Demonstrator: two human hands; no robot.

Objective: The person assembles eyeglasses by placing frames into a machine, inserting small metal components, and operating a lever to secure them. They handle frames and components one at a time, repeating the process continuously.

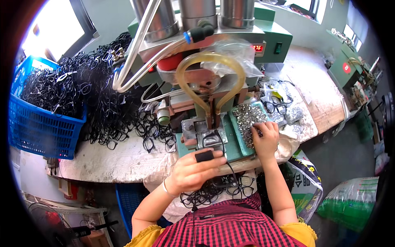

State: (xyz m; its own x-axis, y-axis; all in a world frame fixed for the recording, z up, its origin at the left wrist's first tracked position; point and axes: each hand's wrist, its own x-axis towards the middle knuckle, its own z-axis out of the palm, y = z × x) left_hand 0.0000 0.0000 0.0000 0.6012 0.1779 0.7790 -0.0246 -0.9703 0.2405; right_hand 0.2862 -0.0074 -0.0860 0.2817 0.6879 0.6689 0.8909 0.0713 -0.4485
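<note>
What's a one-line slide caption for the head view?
At a green bench press, the left hand holds a black eyeglass frame while the right hand picks from a tray of small metal parts.

Blue plastic basket (39,131) at left, heaped with black eyeglass frames (53,88) — more frames spill over the worn white bench (119,158) beside it. Green bags (349,201) on the floor at right. Second green machine (347,70) far right — a fan (49,222) lower left.
</note>
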